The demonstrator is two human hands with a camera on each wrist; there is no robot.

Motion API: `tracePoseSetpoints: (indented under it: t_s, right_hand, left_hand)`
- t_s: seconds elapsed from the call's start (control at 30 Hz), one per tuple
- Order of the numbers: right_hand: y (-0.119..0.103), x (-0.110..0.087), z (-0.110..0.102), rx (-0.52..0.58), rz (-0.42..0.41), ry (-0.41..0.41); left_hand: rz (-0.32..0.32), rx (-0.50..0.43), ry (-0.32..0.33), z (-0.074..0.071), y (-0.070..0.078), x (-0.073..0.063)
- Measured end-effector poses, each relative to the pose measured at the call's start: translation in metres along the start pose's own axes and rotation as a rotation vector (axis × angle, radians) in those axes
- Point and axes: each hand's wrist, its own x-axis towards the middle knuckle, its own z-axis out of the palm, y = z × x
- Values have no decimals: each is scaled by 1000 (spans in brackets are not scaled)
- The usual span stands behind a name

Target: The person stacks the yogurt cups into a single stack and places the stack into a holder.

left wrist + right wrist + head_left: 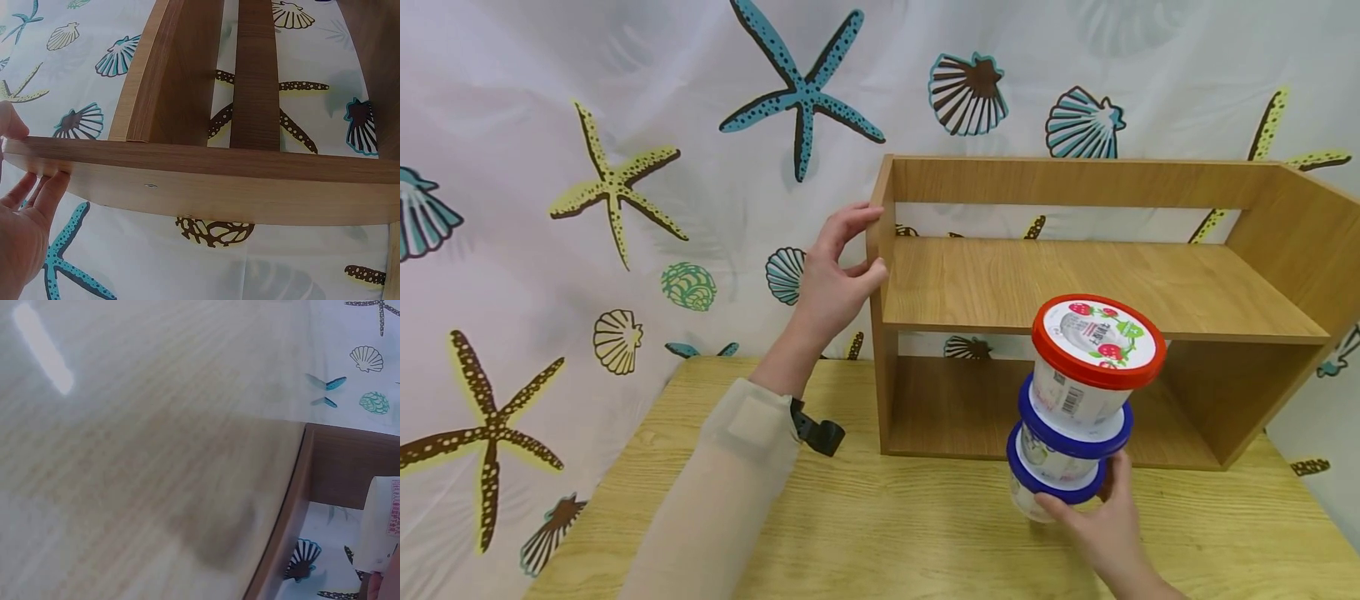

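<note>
On the table stands a wooden two-tier shelf (1097,283). My left hand (842,275) holds the front edge of its left side panel (883,350), thumb on one side and fingers on the other. In the left wrist view, the fingers (53,190) lie against the panel's outer face. Before the lower tier, my right hand (1108,525) grips the lowest of three stacked round tubs. The top tub has a red lid (1138,377) with strawberries on it; the two beneath have blue lids (1060,442). Only part of a white tub (378,525) shows in the right wrist view.
A light wooden table (865,525) extends in front of the shelf and to its left. Behind hangs a white cloth (700,125) printed with starfish and shells. A black strap with a small device (820,433) is on the left wrist.
</note>
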Motion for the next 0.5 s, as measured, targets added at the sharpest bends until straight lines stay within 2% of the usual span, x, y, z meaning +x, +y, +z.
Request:
tracePoseSetpoints:
  t_s: [0.17, 0.4, 0.5]
  right_hand:
    - [-11, 9, -6, 43, -49, 8]
    - [-26, 25, -16, 39, -111, 53]
    - [-35, 30, -21, 12, -104, 67]
  left_hand:
    - [-13, 5, 0, 0, 4, -1]
    - [-16, 1, -7, -1, 35, -8]
    - [-15, -3, -9, -2, 37, -8]
